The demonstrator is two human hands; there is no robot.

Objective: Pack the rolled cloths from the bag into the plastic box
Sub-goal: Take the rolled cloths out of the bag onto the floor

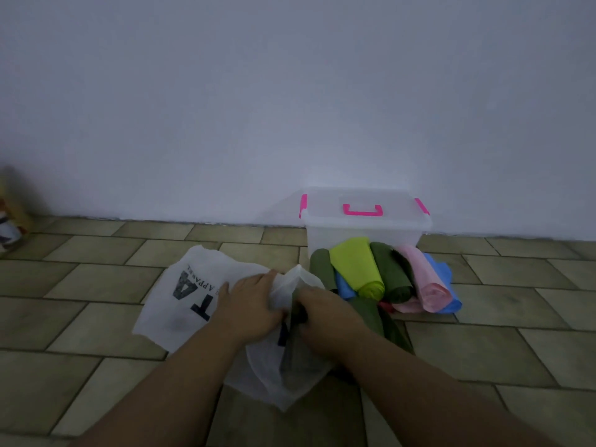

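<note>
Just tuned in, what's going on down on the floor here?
A person is working at a white bag lying on the tiled floor. The left hand holds the bag's mouth, and the right hand grips a dark green cloth there. Several rolled cloths lie heaped on the floor against the clear plastic box. Its lid with the pink handle is on, and the box looks empty.

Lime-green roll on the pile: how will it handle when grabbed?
Lime-green roll looks like soft fabric, so probably light and squashy. It lies sloped on other rolls, so a nudge may roll it off. No tie shows; it may unroll.
</note>
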